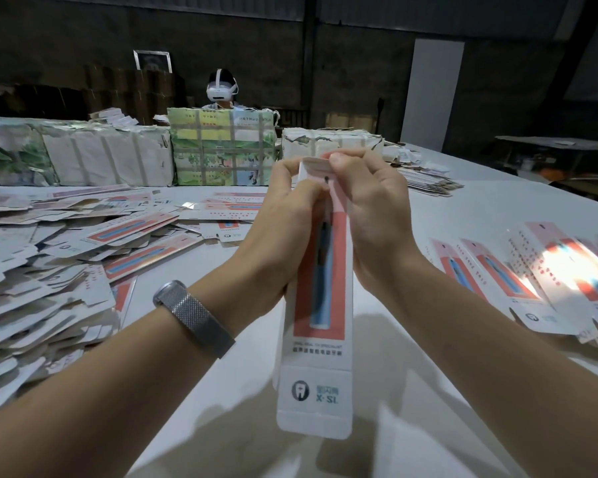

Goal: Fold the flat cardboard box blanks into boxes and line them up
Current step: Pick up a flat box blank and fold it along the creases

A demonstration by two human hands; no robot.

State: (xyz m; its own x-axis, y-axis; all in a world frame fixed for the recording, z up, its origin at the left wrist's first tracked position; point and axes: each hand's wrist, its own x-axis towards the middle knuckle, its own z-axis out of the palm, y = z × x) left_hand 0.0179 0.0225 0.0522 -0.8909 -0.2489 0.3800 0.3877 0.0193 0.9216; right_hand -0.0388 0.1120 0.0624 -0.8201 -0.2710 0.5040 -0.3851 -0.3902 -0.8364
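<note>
A long, narrow white box (320,326) with a red panel and a blue toothbrush picture is held upright above the white table (411,426). My left hand (283,222) grips its upper left side, and my right hand (370,215) grips its upper right side. The thumb and fingertips of both hands press on the small top flap (316,164). The bottom flap with a tooth logo hangs loose toward me. A heap of flat blanks (49,263) covers the table's left side. Folded boxes (532,281) lie side by side in a row at the right.
Large paper-wrapped bundles (218,150) stand across the back of the table. A person wearing a white headset (221,88) sits behind them. A smaller stack of blanks (428,182) lies at the back right. The table's right edge runs diagonally past a dark floor area.
</note>
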